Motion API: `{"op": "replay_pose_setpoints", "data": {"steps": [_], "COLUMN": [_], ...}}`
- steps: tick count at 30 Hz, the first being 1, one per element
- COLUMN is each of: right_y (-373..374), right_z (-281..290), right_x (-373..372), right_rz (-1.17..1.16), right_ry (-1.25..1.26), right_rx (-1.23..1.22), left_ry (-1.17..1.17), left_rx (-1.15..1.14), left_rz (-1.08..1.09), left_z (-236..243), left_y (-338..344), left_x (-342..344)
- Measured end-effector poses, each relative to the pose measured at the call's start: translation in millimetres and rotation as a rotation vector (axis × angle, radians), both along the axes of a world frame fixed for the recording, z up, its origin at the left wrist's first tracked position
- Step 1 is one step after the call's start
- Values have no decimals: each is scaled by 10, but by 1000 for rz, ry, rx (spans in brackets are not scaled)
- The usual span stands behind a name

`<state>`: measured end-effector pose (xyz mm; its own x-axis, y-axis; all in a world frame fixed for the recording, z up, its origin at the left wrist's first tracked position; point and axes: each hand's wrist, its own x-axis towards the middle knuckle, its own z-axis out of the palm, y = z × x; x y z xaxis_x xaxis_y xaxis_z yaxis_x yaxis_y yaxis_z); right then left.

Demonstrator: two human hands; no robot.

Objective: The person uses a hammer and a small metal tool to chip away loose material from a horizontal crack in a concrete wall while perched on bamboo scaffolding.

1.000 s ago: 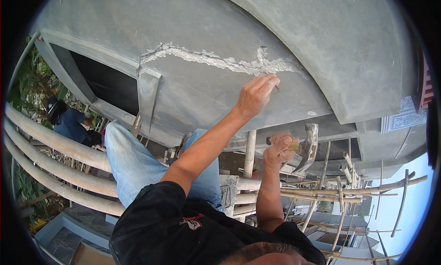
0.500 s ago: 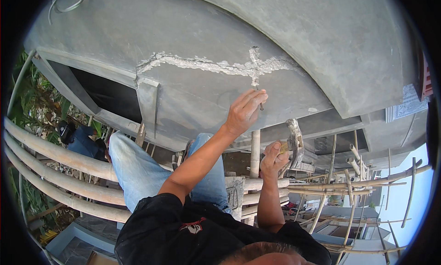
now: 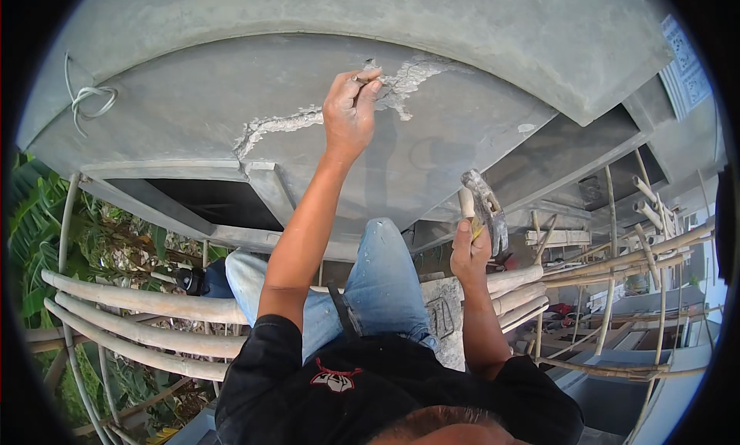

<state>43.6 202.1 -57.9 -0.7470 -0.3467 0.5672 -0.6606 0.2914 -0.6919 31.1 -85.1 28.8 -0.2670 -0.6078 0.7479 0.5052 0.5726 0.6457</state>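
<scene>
My left hand [image 3: 351,114] is raised against the grey plastered wall [image 3: 401,152], fingers pinched round a thin metal chisel [image 3: 356,79], most of which they hide. Just behind the fingers runs a rough, pale groove [image 3: 289,122] chipped into the plaster, with short branches on its right part [image 3: 408,79]. Lower and to the right, my right hand [image 3: 470,248] grips a hammer by its handle. The worn, whitish head of the hammer [image 3: 487,208] points up, apart from the wall and the chisel.
Bamboo rails [image 3: 146,298] cross at the left beside my legs, with more poles [image 3: 632,245] at the right. A dark opening [image 3: 208,202] lies below the groove. Looped wire [image 3: 94,100] hangs at upper left. A rough board [image 3: 445,322] is beside my leg.
My left hand has moved up and left along the groove with the chisel. My right hand still holds the hammer, now a little higher, and the whole view has shifted.
</scene>
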Motion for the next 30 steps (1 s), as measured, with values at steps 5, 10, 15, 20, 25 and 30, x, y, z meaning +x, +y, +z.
{"op": "replay_pose_setpoints", "data": {"steps": [5,10,15,20,25,30], "right_y": [43,137,167,185,266,264], "right_z": [60,-1,-127,25,-92,1], "right_x": [109,131,186,258,243,266], "right_rz": [33,33,-88,-10,-19,42], "right_ry": [-91,-145,97,-101,-83,-204], "right_rx": [-51,48,121,-68,-63,-166], "left_ry": [-148,-202,-219,-295,-307,-276], "left_rx": [-132,-238,-231,-230,-278,-203], "left_rz": [-43,-39,-90,-101,-92,-72], "left_z": [89,124,0,-96,-182,-289], "left_y": [-49,-72,-34,-48,-27,34], "left_x": [-19,-18,30,15,-28,-145]}}
